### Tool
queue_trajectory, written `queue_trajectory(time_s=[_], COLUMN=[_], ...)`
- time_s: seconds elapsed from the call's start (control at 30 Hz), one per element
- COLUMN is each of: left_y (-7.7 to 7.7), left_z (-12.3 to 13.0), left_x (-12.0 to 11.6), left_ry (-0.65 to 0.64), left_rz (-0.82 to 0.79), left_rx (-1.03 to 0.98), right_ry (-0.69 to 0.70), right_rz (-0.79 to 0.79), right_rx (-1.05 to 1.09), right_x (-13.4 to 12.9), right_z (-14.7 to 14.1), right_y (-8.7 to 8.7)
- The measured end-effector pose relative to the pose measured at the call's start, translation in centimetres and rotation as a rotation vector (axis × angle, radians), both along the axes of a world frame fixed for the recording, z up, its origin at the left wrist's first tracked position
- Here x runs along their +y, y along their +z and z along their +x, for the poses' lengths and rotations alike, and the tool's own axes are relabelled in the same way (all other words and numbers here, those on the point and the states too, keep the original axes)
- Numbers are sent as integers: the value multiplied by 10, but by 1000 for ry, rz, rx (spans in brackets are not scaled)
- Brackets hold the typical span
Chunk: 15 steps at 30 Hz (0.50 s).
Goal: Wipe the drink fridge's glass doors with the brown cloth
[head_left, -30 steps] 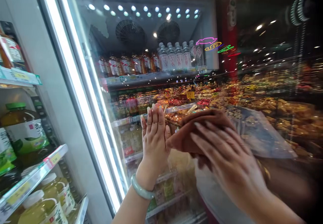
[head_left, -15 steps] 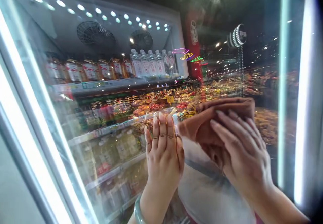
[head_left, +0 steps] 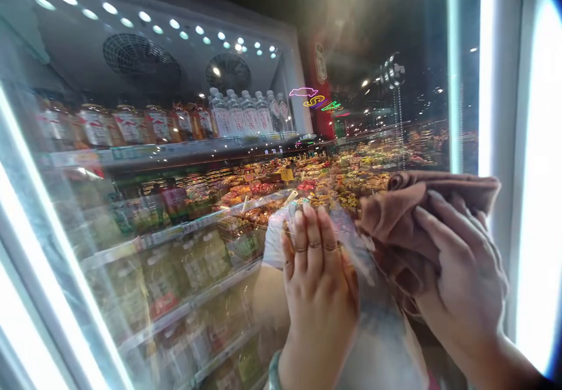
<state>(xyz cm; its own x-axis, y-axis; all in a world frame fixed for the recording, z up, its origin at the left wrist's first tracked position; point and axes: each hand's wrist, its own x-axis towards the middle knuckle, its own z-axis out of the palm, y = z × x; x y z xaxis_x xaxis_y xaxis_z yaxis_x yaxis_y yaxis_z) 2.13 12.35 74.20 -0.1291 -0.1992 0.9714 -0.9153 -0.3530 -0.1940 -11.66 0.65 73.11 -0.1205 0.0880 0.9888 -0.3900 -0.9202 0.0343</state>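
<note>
A glass door point(head_left: 246, 185) with bright reflections fills the view. My left hand point(head_left: 322, 284), with a pale green bangle at the wrist, is raised against the glass, fingers extended close together and holding nothing. To its right, my right hand point(head_left: 465, 279) presses a bunched brown cloth point(head_left: 395, 220) on the glass near the door's right edge. The cloth's folds stick out above and to the left of my right fingers.
Behind the glass, amber bottles point(head_left: 127, 123) and clear bottles point(head_left: 248, 115) stand on the upper shelf, with packages on lower shelves. Fans point(head_left: 140, 59) sit above them. Light strips point(head_left: 485, 85) run along both sides. Shop displays and a person show as reflections.
Both hands have moved right relative to the shelves, the brown cloth travelling with my right hand. The view has shifted, bringing the right light strips further in.
</note>
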Motion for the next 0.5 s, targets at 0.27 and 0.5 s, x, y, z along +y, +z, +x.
queue_trajectory(time_s=[0.27,0.5], left_y=[-31,-61], left_z=[-24,-53], left_x=[-25,-48], left_ry=[-97,-44], left_rz=[47,116], left_rx=[-95,-37], right_ry=[48,78], right_rz=[-112,171], right_rx=[201,-41], right_x=[-13,-36], right_z=[-6,-31], right_y=[-60,-73])
